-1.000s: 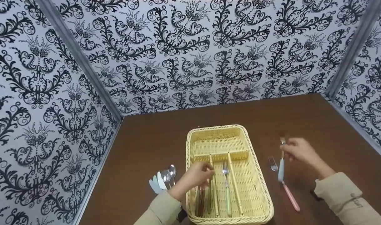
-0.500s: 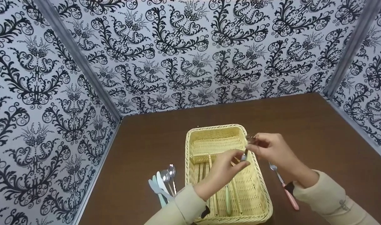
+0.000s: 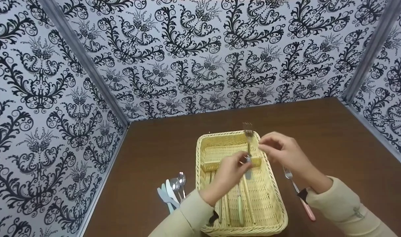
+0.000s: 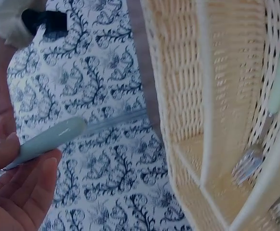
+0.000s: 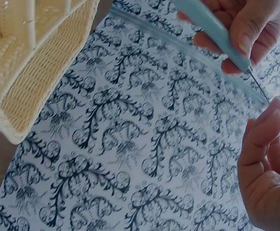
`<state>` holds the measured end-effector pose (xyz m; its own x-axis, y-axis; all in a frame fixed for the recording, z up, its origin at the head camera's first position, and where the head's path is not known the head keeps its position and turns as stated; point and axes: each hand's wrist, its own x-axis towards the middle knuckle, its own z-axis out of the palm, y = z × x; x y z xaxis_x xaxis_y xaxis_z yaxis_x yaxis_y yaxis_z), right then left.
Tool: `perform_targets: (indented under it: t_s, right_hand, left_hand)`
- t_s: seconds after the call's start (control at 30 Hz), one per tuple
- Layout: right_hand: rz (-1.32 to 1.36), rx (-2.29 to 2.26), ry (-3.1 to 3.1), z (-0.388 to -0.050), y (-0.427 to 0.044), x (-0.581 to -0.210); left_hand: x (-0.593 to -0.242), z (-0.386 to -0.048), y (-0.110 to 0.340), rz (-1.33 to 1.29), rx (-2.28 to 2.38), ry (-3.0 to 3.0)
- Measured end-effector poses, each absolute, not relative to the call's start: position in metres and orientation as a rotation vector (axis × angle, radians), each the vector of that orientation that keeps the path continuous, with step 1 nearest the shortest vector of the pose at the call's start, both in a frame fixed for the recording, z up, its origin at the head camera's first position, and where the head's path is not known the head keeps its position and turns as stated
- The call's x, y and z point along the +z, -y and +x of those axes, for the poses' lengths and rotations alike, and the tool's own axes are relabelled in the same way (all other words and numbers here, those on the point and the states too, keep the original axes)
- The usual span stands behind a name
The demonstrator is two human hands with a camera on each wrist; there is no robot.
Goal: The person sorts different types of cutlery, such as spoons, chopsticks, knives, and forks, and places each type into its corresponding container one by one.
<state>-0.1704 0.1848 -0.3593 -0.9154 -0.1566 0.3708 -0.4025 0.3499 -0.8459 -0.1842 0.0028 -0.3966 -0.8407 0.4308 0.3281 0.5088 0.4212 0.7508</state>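
- We see the light-blue-handled fork (image 5: 219,38) held up over the basket, its tines away from the person, blurred in the head view.
- The left hand (image 3: 228,176) pinches it near the top of the handle.
- The right hand (image 3: 287,153) is just beside, fingers bent; we cannot tell whether its fingertips touch the metal neck.
- Beneath, we find the cream wicker basket (image 3: 265,197), a green-handled fork (image 3: 239,207) lying in its middle front compartment.
- Right of the basket, partly behind the right wrist, lies a pink-handled fork (image 3: 308,210).
- Left of it, we see two spoons (image 3: 181,179) beside pale blue, mint and white cutlery (image 3: 171,191) on the brown table (image 3: 147,148).
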Motion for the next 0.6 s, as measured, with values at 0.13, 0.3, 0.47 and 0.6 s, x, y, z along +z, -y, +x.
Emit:
perform_targets:
  t_s: [0.13, 0.3, 0.47, 0.6]
  right_hand:
    - [0.359, 1.651, 2.432, -0.174, -0.2, -0.364]
    - [0.33, 1.614, 2.505, -0.176, -0.214, -0.374]
    - [0.308, 1.598, 2.546, -0.177, -0.221, -0.379]
    - [0.308, 1.6, 2.556, -0.176, -0.225, -0.379]
  left_hand:
    - [-0.395, -0.2, 0.011, -0.611, -1.555, 2.792]
    - [-0.418, -0.208, 0.022, -0.385, -1.835, 3.142]
    - [-0.444, -0.207, 0.011, -0.323, -1.73, 3.397]
    - [-0.456, -0.209, -0.007, -0.208, -1.453, 3.599]
